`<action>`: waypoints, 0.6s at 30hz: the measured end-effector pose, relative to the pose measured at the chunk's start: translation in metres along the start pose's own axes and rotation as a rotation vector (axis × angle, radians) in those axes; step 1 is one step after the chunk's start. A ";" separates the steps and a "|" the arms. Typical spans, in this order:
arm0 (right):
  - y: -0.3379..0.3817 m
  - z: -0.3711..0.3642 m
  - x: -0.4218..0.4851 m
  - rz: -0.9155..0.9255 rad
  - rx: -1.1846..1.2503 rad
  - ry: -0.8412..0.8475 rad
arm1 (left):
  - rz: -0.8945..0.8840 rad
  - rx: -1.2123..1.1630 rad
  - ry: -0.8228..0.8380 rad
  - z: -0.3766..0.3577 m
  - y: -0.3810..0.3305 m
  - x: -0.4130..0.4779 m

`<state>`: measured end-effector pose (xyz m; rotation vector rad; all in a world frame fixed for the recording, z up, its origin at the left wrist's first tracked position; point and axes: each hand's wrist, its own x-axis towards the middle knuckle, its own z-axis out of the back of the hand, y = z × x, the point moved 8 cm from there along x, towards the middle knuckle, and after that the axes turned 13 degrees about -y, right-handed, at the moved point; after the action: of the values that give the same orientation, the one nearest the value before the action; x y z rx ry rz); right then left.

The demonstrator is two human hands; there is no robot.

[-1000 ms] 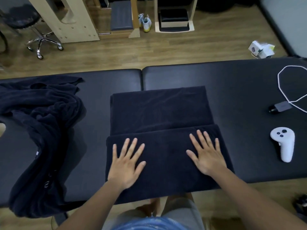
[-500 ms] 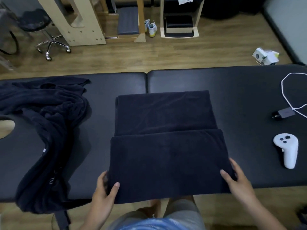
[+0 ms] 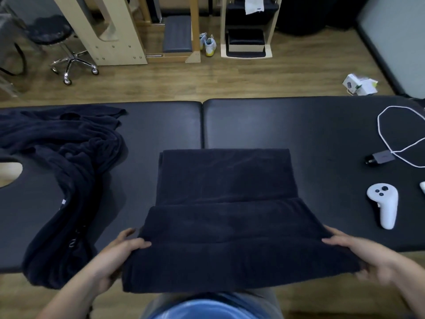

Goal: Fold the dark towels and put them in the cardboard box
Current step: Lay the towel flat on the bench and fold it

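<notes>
Alongside — loose towels [image 3: 76,157], controller [image 3: 385,203]; left hand [image 3: 117,256], right hand [image 3: 365,256] curl fingers [image 3: 140,244] round folded towel [image 3: 225,238].

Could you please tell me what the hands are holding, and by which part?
The folded dark towel: the left hand grips its near-left corner and the right hand its near-right corner.

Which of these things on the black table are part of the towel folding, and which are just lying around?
Part of the job: half-folded dark towel, gripped at its near corners by the left hand and right hand; crumpled dark towels at the left.
Just lying about: white controller, white cable, charger plug, shoes on the floor.
</notes>
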<state>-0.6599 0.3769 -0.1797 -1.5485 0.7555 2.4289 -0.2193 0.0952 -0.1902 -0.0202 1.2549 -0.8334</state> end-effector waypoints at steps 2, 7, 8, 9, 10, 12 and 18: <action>0.026 0.021 0.001 0.018 0.169 0.044 | 0.000 -0.107 0.045 0.010 -0.019 -0.003; 0.117 0.039 -0.002 0.250 0.334 -0.007 | -0.053 -0.316 0.052 0.018 -0.090 0.006; 0.118 0.033 0.006 0.260 0.301 0.004 | -0.100 -0.333 0.035 0.020 -0.097 0.013; 0.109 0.026 0.014 0.243 0.260 -0.016 | -0.151 -0.321 0.024 0.020 -0.099 0.015; 0.095 0.017 0.024 0.212 0.173 -0.038 | -0.199 -0.289 0.039 0.016 -0.095 0.015; 0.036 -0.006 0.044 0.084 0.046 -0.114 | -0.233 -0.211 0.045 0.004 -0.073 0.014; -0.113 -0.085 0.048 -0.008 0.265 -0.032 | -0.340 -0.222 0.031 -0.012 -0.010 0.001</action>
<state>-0.5689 0.4261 -0.2877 -1.4050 1.0153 2.2329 -0.2349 0.0926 -0.1910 -0.4098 1.3899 -0.9823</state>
